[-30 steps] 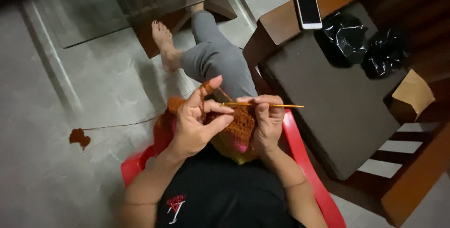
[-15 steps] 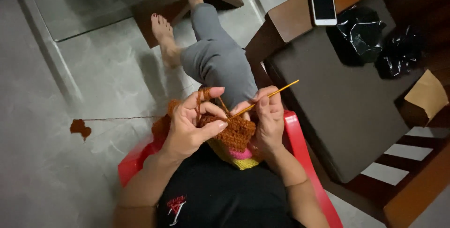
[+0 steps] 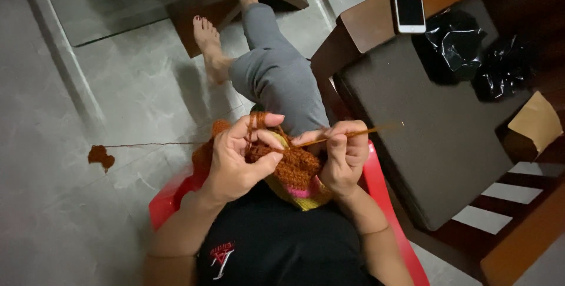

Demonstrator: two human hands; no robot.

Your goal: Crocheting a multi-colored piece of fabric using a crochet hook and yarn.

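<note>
Here, the left hand (image 3: 235, 162) is pinching the rust-orange crochet piece (image 3: 294, 168) over the lap, fingers wrapped with yarn, while the right hand (image 3: 344, 153) is gripping a crochet hook (image 3: 353, 133). A yarn strand is trailing to a small ball (image 3: 100, 156) on the floor; a white phone (image 3: 408, 0) is lying on the wooden armrest beside black bags (image 3: 456, 45).

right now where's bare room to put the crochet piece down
Free: the dark cushion, between the phone and black bags above and the red chair; also the grey floor left of the chair. Crowded: the lap, where both hands hold the crochet piece.
</note>
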